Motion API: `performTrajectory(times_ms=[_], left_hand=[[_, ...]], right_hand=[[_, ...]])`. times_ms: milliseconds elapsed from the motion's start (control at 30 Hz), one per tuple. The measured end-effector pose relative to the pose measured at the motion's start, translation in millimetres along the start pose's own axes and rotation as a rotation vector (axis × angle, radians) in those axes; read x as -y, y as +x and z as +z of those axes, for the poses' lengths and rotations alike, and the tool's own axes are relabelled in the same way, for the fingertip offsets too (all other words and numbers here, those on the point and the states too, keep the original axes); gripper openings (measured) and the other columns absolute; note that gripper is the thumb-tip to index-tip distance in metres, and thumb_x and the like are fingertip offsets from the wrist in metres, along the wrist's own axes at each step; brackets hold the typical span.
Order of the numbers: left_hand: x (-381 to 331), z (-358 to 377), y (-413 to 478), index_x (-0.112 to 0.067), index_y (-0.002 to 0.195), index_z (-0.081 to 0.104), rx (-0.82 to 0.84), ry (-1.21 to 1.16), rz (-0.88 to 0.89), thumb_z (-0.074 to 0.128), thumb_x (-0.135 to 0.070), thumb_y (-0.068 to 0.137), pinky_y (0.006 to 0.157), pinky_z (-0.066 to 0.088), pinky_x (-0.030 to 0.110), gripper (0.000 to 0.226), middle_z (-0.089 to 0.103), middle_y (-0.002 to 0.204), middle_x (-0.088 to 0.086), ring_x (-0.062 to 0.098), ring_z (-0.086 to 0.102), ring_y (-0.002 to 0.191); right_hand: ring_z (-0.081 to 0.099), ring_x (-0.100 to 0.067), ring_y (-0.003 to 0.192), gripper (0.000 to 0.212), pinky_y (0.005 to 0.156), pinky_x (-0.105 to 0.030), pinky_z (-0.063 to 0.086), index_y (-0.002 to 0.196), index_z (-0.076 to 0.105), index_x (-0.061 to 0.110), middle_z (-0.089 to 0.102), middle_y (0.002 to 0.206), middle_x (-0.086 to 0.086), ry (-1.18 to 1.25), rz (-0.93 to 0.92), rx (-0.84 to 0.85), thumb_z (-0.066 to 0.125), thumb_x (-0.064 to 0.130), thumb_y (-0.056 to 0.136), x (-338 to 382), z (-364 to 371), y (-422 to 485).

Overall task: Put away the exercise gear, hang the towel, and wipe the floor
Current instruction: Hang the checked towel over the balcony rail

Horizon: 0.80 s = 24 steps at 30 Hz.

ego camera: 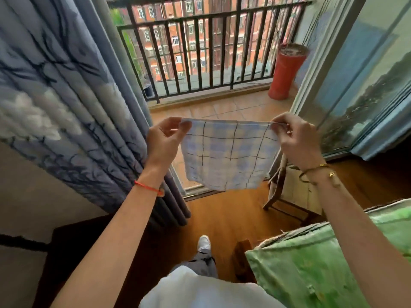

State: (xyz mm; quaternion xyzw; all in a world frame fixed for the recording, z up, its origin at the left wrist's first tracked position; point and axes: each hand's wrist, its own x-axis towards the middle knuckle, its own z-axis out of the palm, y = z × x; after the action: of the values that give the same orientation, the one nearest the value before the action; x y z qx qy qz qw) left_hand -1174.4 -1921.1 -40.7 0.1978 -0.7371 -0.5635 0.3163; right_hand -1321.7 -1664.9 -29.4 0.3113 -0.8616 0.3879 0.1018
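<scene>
At frame centre, before the open balcony doorway: checked towel [229, 155] held spread in the air.
Left hand [163, 141] at 9 o'clock and right hand [295, 141] at 3 o'clock each pinch a top corner. Wooden floor [224, 218] lies below; blue curtain [73, 103] at 9 o'clock, black railing [200, 52] and red planter [285, 72] toward 12–1 o'clock, green bedding [311, 267] at 5 o'clock.

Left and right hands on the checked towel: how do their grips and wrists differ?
The left hand pinches the towel at its top left corner, palm towards the camera; the right hand pinches the top right corner, fingers curled over. The left wrist wears a red string, the right gold bracelets. Both hold it spread out.
</scene>
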Motion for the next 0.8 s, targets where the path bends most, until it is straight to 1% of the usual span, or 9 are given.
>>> performTrajectory(times_ms=[67, 200, 367, 467, 533, 567, 667, 733, 800], left_hand=[[8, 10, 52, -0.004, 0.102, 0.072, 0.013, 0.003, -0.002, 0.076, -0.026, 0.087, 0.066, 0.048, 0.015, 0.028, 0.067, 0.081, -0.007, -0.005, 0.059, 0.065], [20, 31, 152, -0.001, 0.102, 0.072, 0.027, -0.007, 0.034, 0.074, -0.021, 0.088, 0.063, 0.049, 0.011, 0.024, 0.07, 0.085, -0.001, -0.007, 0.062, 0.065], [37, 62, 254, -0.006, 0.096, 0.073, 0.035, 0.006, 0.038, 0.074, -0.017, 0.088, 0.062, 0.048, 0.01, 0.014, 0.069, 0.081, -0.004, -0.009, 0.061, 0.064], [45, 81, 308, -0.017, 0.088, 0.072, 0.055, 0.006, 0.044, 0.075, -0.016, 0.088, 0.063, 0.05, 0.012, 0.003, 0.069, 0.08, -0.005, -0.007, 0.062, 0.065], [53, 96, 350, -0.022, 0.085, 0.072, 0.061, 0.01, 0.048, 0.075, -0.017, 0.088, 0.065, 0.052, 0.015, 0.007, 0.07, 0.08, -0.003, -0.005, 0.063, 0.066], [56, 105, 371, -0.019, 0.087, 0.073, 0.067, 0.005, 0.052, 0.075, -0.018, 0.088, 0.065, 0.052, 0.016, 0.002, 0.07, 0.08, -0.001, -0.004, 0.063, 0.066], [63, 136, 434, -0.008, 0.094, 0.074, 0.053, 0.029, 0.089, 0.074, -0.021, 0.089, 0.06, 0.048, 0.015, 0.014, 0.068, 0.077, -0.002, -0.005, 0.059, 0.062], [67, 159, 476, -0.01, 0.093, 0.074, 0.048, 0.008, 0.076, 0.073, -0.021, 0.089, 0.059, 0.046, 0.016, 0.012, 0.067, 0.075, -0.003, -0.001, 0.058, 0.061], [69, 184, 514, -0.012, 0.092, 0.073, 0.037, -0.026, 0.062, 0.073, -0.02, 0.09, 0.062, 0.048, 0.018, 0.009, 0.068, 0.078, -0.003, 0.003, 0.06, 0.067]], right_hand=[[0.058, -0.013, 0.081, 0.013, 0.069, -0.019, 0.04, 0.098, 0.069, 0.008, 0.067, 0.089, -0.001, -0.024, 0.028, -0.013, 0.06, 0.017, 0.096, -9, 17, 42], [0.055, -0.013, 0.077, 0.012, 0.063, -0.001, 0.034, 0.095, 0.069, 0.008, 0.064, 0.085, 0.0, -0.031, 0.07, -0.036, 0.061, 0.016, 0.095, -24, 48, 123], [0.055, -0.012, 0.076, 0.011, 0.059, -0.005, 0.034, 0.095, 0.068, 0.008, 0.064, 0.084, 0.002, -0.053, 0.096, -0.029, 0.06, 0.016, 0.096, -54, 74, 211], [0.055, -0.012, 0.078, 0.011, 0.062, -0.009, 0.034, 0.095, 0.068, 0.007, 0.063, 0.085, 0.002, -0.034, 0.091, -0.049, 0.06, 0.014, 0.095, -73, 86, 261], [0.054, -0.011, 0.077, 0.01, 0.066, -0.013, 0.035, 0.094, 0.068, 0.008, 0.064, 0.086, 0.001, -0.02, 0.096, -0.068, 0.06, 0.015, 0.095, -90, 95, 300], [0.053, -0.009, 0.073, 0.009, 0.064, -0.011, 0.034, 0.093, 0.068, 0.009, 0.065, 0.085, 0.0, -0.016, 0.096, -0.079, 0.061, 0.014, 0.094, -99, 100, 321], [0.052, 0.005, 0.066, 0.008, 0.061, -0.002, 0.035, 0.092, 0.067, 0.009, 0.064, 0.082, 0.0, 0.016, 0.101, -0.098, 0.061, 0.015, 0.094, -124, 110, 379], [0.051, 0.012, 0.069, 0.008, 0.062, 0.0, 0.036, 0.092, 0.067, 0.011, 0.064, 0.083, 0.002, 0.017, 0.11, -0.111, 0.061, 0.016, 0.095, -139, 111, 420], [0.052, 0.011, 0.071, 0.008, 0.063, 0.001, 0.036, 0.093, 0.067, 0.011, 0.064, 0.085, 0.003, 0.02, 0.117, -0.119, 0.061, 0.015, 0.095, -154, 108, 461]])
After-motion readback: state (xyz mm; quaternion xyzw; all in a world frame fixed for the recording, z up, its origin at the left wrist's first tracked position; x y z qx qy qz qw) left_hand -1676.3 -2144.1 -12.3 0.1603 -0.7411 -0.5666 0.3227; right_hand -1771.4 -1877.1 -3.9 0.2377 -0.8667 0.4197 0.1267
